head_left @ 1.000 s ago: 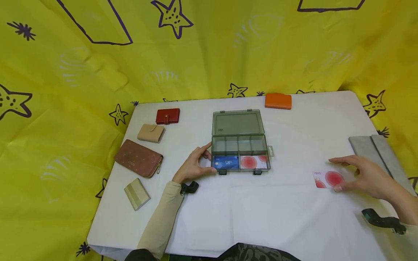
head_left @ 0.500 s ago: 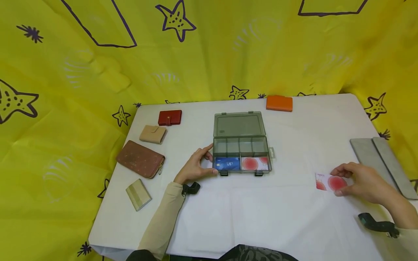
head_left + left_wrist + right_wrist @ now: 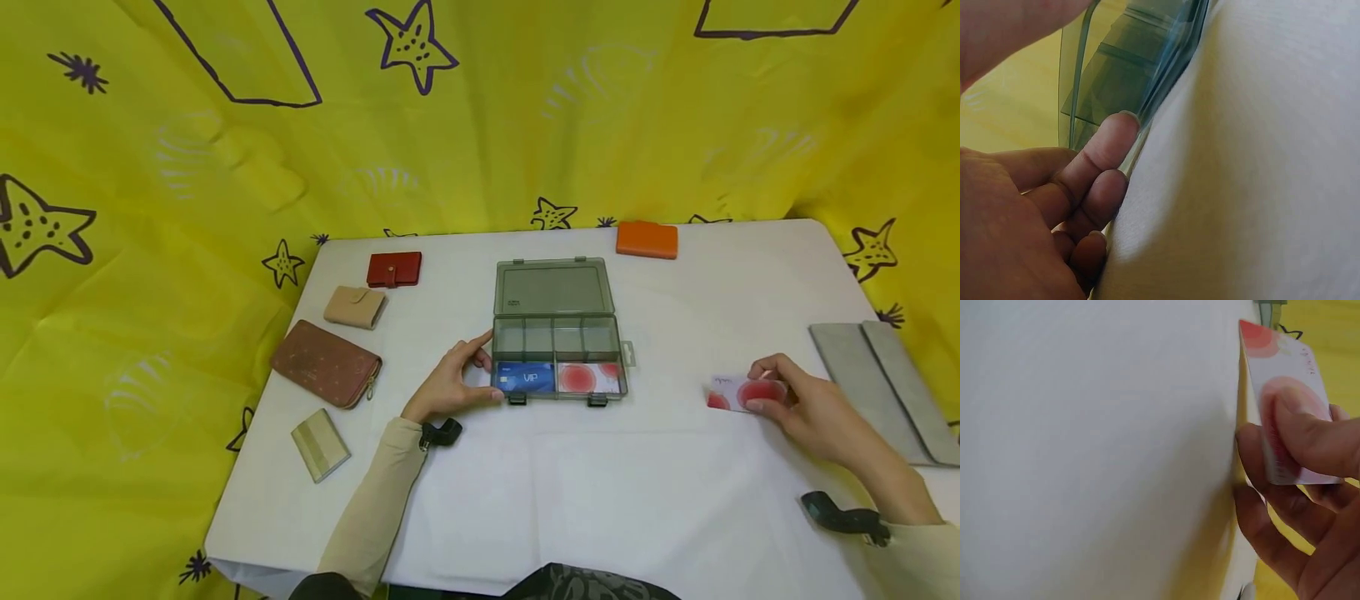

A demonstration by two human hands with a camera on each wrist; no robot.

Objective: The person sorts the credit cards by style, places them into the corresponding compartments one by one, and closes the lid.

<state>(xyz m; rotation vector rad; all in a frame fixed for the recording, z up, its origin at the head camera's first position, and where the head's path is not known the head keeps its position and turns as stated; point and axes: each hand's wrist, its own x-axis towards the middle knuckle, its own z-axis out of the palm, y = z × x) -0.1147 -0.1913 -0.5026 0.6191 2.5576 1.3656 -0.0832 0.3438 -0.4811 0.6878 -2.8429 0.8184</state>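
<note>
On the table an olive-green clear plastic compartment box lies with its lid raised back. In its front compartments sit a blue VIP card and a white card with red circles. My left hand holds the box by its left end, thumb at the front corner and a finger on the side wall; the left wrist view has the fingertips against the wall. My right hand pinches another white card with red circles, thumb on its printed face and fingers underneath. In the head view it hovers right of the box.
Wallets stand at the left: red, beige, brown with a zip and pale gold. An orange wallet lies at the back edge, and a grey folded case at the right. A yellow curtain hangs behind.
The right hand's fingers have closed on the red-circle card at the table and raised it, moving slightly left, away from the grey case. The left hand has stayed at the box.
</note>
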